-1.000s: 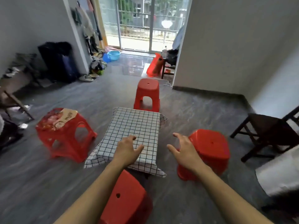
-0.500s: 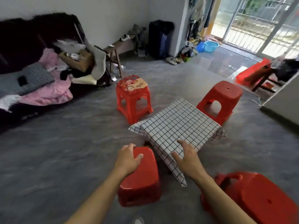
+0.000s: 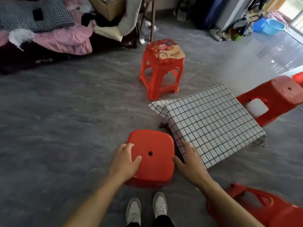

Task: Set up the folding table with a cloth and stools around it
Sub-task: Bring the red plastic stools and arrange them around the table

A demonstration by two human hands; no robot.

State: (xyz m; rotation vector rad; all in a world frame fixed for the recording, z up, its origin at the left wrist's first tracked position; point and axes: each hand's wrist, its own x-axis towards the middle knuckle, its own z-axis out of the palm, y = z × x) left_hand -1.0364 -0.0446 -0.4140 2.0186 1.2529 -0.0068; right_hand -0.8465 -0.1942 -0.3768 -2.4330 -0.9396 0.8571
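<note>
Both hands reach down over the nearest red stool [image 3: 152, 158]. The left hand [image 3: 125, 161] lies with fingers spread and loose on the seat's left side, thumb pointing toward the hole in the middle; it grips nothing. The right hand [image 3: 190, 163] hovers with fingers splayed at the seat's right edge, over the gap between stool and cloth; whether it touches either I cannot tell. Below, at 6 o'clock, stand the person's two grey shoes [image 3: 146, 208]. At 4 o'clock another red stool [image 3: 268, 208] sits at the frame's corner. Just beside the near stool, at 2 o'clock, is the low table under its black-and-white checked cloth [image 3: 211, 122], corners drooping. Beyond it at 3 o'clock sits a third red stool [image 3: 277, 97]. At 12 o'clock, farther off, stands a stool with a printed top [image 3: 162, 66]. A heap of bedding [image 3: 62, 38] fills 10 o'clock, and a blue basin [image 3: 272, 27] sits far at 2 o'clock.
</note>
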